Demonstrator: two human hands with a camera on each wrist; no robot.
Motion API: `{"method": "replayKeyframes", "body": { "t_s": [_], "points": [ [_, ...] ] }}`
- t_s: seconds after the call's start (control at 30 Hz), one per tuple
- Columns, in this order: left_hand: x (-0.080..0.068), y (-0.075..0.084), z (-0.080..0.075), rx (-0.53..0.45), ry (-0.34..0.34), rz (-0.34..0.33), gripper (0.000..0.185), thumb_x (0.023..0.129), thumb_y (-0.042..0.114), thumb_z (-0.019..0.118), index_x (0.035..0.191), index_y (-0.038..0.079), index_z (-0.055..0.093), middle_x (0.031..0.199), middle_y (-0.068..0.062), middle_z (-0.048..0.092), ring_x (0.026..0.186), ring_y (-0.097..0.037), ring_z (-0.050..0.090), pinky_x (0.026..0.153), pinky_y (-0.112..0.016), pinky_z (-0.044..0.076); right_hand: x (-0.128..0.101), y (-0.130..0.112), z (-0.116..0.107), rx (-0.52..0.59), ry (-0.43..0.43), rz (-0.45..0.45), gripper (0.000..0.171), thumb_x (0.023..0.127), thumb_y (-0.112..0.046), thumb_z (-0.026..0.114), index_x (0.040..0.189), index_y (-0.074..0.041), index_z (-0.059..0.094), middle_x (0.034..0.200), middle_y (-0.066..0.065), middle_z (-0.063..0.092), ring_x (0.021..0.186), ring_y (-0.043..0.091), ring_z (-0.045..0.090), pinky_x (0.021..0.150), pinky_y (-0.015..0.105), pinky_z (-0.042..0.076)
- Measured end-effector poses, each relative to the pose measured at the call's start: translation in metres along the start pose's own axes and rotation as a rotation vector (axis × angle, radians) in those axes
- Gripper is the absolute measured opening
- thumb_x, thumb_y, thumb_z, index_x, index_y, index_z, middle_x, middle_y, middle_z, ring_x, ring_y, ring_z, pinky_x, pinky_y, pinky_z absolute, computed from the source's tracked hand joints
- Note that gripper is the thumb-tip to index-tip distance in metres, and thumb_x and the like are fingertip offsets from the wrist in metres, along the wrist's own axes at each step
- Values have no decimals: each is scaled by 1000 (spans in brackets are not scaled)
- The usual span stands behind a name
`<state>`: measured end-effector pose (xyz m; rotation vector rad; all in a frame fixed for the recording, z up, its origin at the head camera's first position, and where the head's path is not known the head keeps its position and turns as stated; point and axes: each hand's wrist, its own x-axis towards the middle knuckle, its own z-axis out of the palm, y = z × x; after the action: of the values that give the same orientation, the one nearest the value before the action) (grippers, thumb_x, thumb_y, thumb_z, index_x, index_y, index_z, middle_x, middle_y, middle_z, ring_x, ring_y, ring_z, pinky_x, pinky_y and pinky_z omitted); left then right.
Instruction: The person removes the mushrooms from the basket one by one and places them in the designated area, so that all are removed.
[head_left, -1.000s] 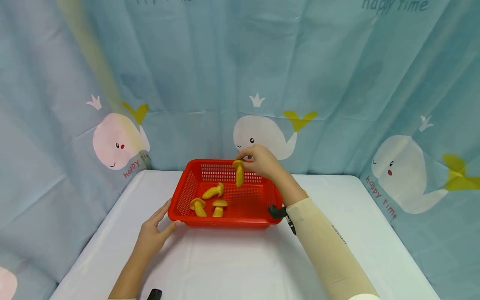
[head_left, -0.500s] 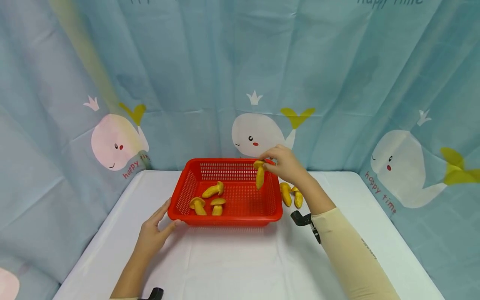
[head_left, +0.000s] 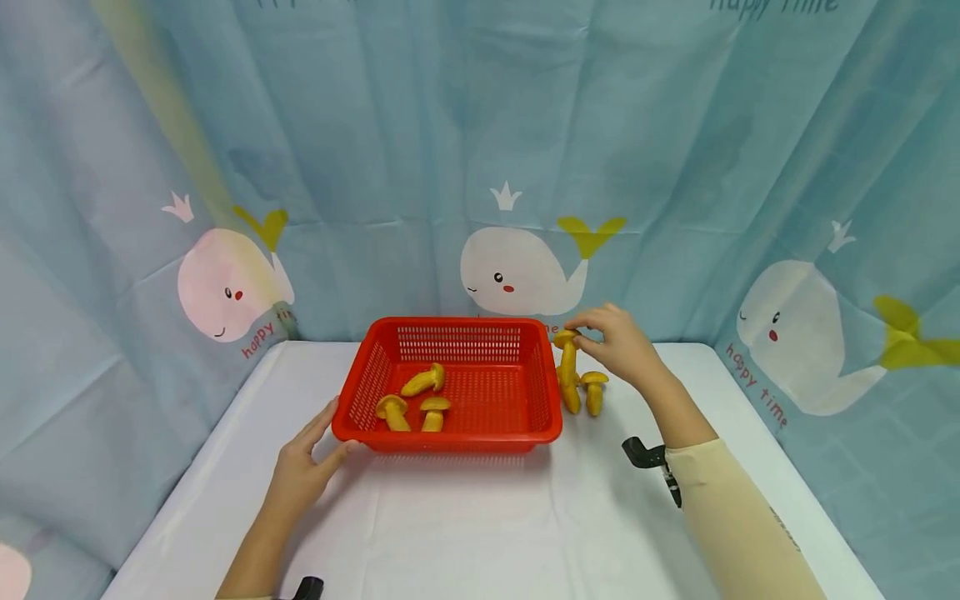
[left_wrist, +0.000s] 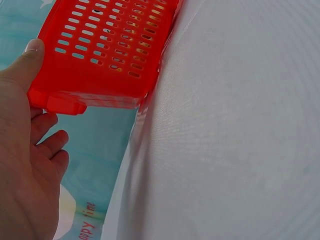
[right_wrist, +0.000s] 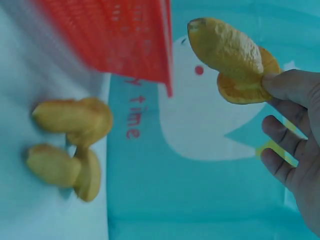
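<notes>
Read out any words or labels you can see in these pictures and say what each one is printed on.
"happy time": red letters on the blue whale-print curtain, beside the right whale
"time": the same print in the right wrist view
Print along the curtain's top edge: cut off, unreadable
Small print on the cream sleeve: too small to read

The fingers (right_wrist: 280,87) pinch a yellow mushroom (right_wrist: 230,57) by its cap; two more mushrooms (right_wrist: 70,145) (blurred) lie below.
</notes>
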<state>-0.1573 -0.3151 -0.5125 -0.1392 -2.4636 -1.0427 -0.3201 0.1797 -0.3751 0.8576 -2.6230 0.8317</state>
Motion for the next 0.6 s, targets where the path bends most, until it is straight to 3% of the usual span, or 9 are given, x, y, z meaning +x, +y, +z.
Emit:
{"method": "replayKeyframes", "body": {
  "t_s": [0.17, 0.5, 0.6],
  "points": [
    [0, 1, 1, 6, -2, -3, 83, 85, 23, 85, 157, 22, 45, 157, -3, 49, 146, -8, 43, 100, 2, 26, -13, 17, -1, -36, 13, 16, 20, 96, -12, 72, 115, -16, 77, 116, 3, 74, 108, 26, 59, 91, 49, 54],
    [-1, 1, 2, 3, -12, -11, 83, 85, 24, 85, 157, 22, 44, 158, -2, 48, 145, -24, 46, 100, 0, 27, -35, 50, -3, -39, 36, 90, 21, 97, -11, 70, 117, -12, 76, 118, 5, 73, 110, 27, 58, 91, 50, 51],
    [0, 0, 1, -3, -6, -4, 83, 85, 24, 85, 156, 21, 45, 157, -2, 49, 145, -21, 46, 100, 1, 27, -39, 61, -4, -23, 23, 145, 22, 97, -11, 70, 119, -11, 76, 120, 9, 71, 111, 31, 58, 92, 52, 50]
  ]
}}
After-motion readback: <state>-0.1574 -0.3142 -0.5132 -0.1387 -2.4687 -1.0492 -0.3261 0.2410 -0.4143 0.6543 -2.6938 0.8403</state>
